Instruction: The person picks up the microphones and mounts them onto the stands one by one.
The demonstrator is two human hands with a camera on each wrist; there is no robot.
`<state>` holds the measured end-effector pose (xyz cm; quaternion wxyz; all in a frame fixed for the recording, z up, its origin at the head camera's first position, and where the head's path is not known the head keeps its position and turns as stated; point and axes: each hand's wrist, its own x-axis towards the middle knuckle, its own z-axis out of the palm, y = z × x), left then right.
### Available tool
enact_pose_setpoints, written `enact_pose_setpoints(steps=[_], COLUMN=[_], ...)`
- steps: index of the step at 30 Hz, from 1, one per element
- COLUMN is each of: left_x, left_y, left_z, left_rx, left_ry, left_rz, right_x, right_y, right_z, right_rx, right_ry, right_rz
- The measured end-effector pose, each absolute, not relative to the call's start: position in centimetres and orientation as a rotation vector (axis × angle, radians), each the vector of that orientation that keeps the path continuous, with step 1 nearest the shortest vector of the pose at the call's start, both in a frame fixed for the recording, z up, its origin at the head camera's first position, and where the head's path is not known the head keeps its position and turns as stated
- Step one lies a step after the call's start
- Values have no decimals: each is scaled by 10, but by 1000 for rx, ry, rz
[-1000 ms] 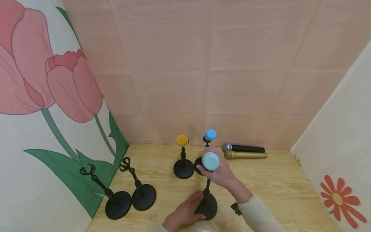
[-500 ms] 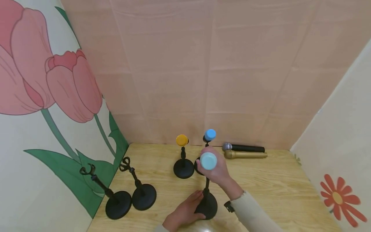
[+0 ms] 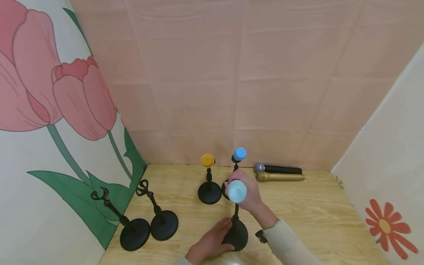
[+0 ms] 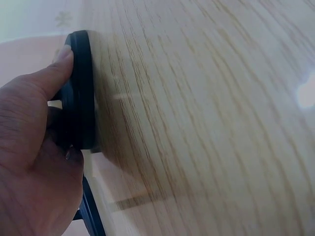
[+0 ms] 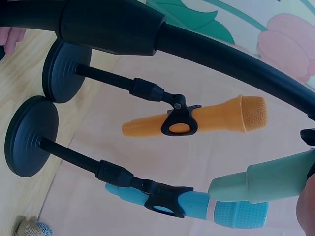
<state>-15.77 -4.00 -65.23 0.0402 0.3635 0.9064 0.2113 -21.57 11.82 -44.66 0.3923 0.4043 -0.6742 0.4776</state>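
My right hand [image 3: 250, 195] grips a mint-green microphone [image 3: 237, 191] at the top of a black microphone stand [image 3: 236, 235]. In the right wrist view, the tapered end of this mint microphone [image 5: 268, 179] shows, and only a sliver of my right hand [image 5: 306, 209] is visible. Whether the clip encloses the microphone is hidden. My left hand [image 3: 212, 239] holds the stand's round base down on the table; in the left wrist view, the thumb of my left hand [image 4: 29, 128] presses the rim of the base [image 4: 84, 93].
Behind stand an orange microphone [image 5: 216, 115] and a blue microphone [image 5: 241, 213], each clipped on its own stand. Two stands with bare clips, a nearer one [image 3: 135, 234] and its neighbour [image 3: 164, 225], are at left. A black microphone [image 3: 283, 169] and a gold microphone [image 3: 281, 177] lie at the back right.
My right hand has shifted slightly left with the mint microphone, whose head now sits a little lower in the head view. The left hand stays on the base.
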Motion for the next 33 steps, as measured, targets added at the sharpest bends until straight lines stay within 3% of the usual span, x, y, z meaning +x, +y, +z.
enact_pose_setpoints(steps=[33], left_x=[-157], left_y=[-40], left_z=[-651], left_rx=[1140], left_ry=[2784], left_rz=[657], right_x=[-209], right_y=[119], right_z=[-452], right_rx=[1018], right_ry=[-1645], right_rz=[1325])
